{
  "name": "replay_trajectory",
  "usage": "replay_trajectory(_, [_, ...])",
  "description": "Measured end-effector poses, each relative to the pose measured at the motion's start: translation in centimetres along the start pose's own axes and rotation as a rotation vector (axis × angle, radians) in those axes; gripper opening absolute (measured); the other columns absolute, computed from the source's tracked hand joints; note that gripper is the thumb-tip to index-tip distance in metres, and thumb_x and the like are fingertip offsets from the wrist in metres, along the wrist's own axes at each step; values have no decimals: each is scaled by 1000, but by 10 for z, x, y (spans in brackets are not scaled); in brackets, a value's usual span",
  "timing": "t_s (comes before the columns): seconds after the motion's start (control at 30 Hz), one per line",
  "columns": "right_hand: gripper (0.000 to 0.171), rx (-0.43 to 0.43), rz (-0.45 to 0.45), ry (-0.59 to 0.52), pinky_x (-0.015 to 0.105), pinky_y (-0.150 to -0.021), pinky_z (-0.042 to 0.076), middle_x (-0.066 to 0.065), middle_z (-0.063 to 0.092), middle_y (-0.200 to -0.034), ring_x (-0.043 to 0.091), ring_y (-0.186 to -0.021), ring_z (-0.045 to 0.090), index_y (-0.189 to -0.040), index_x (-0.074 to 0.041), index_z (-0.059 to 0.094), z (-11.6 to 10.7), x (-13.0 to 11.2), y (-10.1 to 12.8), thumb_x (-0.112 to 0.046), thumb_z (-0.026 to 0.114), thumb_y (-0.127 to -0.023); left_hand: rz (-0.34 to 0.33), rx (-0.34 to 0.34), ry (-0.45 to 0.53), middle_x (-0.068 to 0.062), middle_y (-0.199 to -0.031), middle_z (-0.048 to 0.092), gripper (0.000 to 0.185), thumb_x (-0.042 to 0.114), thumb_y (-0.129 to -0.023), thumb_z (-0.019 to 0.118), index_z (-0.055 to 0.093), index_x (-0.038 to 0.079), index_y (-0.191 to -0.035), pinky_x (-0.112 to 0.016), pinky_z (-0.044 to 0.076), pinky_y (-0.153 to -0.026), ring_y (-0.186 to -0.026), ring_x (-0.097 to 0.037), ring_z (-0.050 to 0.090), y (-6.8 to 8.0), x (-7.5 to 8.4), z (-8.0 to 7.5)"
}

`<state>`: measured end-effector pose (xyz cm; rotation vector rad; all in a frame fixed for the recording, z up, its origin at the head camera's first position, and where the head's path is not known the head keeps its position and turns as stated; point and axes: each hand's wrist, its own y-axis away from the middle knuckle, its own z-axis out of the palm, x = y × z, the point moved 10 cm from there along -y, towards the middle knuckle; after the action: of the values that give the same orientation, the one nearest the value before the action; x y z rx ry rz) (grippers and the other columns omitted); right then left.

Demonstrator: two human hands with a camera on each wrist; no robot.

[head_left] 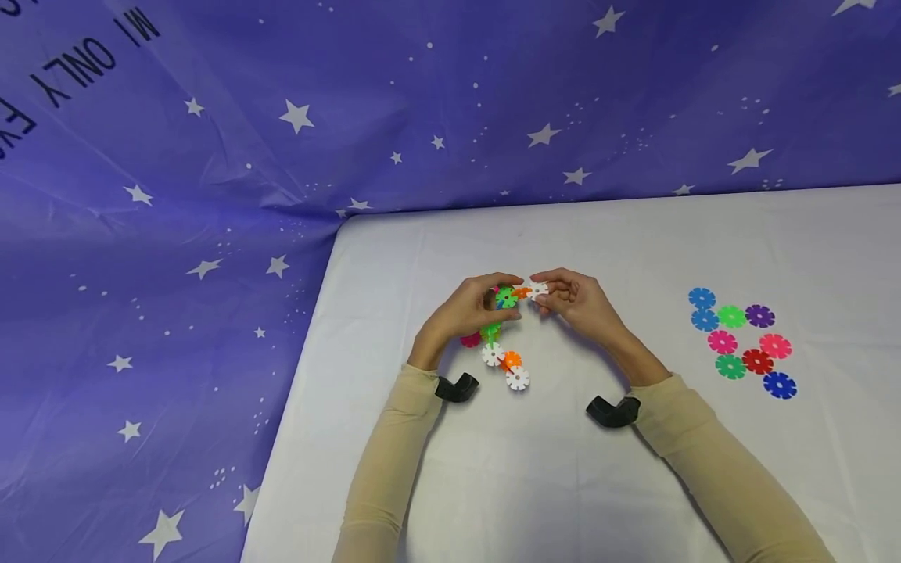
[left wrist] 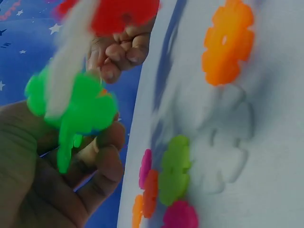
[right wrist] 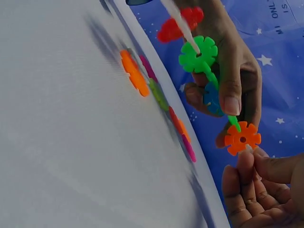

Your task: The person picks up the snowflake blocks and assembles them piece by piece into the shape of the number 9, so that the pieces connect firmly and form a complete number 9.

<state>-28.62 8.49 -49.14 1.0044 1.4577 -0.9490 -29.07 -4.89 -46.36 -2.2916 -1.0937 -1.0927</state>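
**Two hands joining a white disc to a chain of snowflake pieces**

The white table [head_left: 633,485] is filling the lower scene, starry blue cloth [head_left: 211,195] hanging behind it. The left hand [head_left: 468,311] is gripping the linked chain [head_left: 501,332], its tail trailing onto the table. The right hand [head_left: 573,301] is pinching a white disc [head_left: 539,291] against the chain's orange end piece [head_left: 522,293]. Spare discs [head_left: 742,342] are lying well apart on the right. If the slots are meeting crookedly, the push could be bending the chain and popping a joint loose, I'd say
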Motion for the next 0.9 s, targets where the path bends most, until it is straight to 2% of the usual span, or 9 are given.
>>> replay_trajectory(0.13, [41,-7,-1,-9,28,-72,56,21,62,-95,26,-75,69,-132,4,53,3,2,-1,-3,64,-93,-35,-17,-39,-6,-117,64,50,20,-89,73,56,7,-135,-21,41,-60,-56,-8,45,-1,-4,3])
replay_trajectory(0.3, [45,-10,11,7,30,-72,57,25,63,-99,28,-75,68,-134,5,49,3,4,-2,-6,65,-94,-67,-14,-83,-5,-128,61,50,20,-94,66,51,13,-141,-27,46,-71,-58,-15,47,3,-14,-4])
replay_trajectory(0.37, [39,-14,8,72,27,-68,55,22,65,-96,27,-73,66,-129,4,54,3,4,-2,-7,65,-93,-68,-9,-90,-3,-137,57,53,19,-95,65,47,16,-145,-30,49,-84,-74,-18,59,5,-18,-10])
replay_trajectory(0.43, [29,-40,-1,178,24,-66,53,16,66,-93,23,-72,63,-120,2,61,7,3,-1,-8,67,-93,-70,-9,-90,-1,-144,52,56,17,-95,64,44,18,-147,-36,47,-95,-97,-23,64,8,-22,-16])
replay_trajectory(0.53, [16,-115,-51,352,22,-63,47,7,66,-86,17,-72,57,-106,-4,68,19,-1,1,-9,70,-91,-78,-12,-73,1,-149,48,57,15,-95,62,43,19,-148,-41,42,-108,-130,-26,52,12,-27,-22])
replay_trajectory(0.67, [11,-198,-111,442,23,-65,45,1,66,-83,15,-73,54,-99,-10,70,32,-4,4,-11,72,-89,-101,-31,-55,-3,-147,51,52,16,-96,61,47,16,-146,-42,39,-111,-133,-26,50,15,-32,-25])
replay_trajectory(0.83, [11,-196,-98,452,23,-65,46,0,66,-84,15,-74,55,-99,-11,70,33,-3,5,-11,73,-88,-138,-63,-89,-9,-144,53,49,19,-97,60,49,8,-144,-38,36,-114,-134,-23,48,18,-37,-25])
replay_trajectory(0.9, [11,-193,-92,449,23,-65,46,0,66,-84,15,-74,55,-99,-11,70,33,-2,4,-11,73,-88,-143,-64,-115,-10,-140,56,51,19,-97,60,46,10,-145,-37,39,-110,-125,-21,54,19,-37,-27])
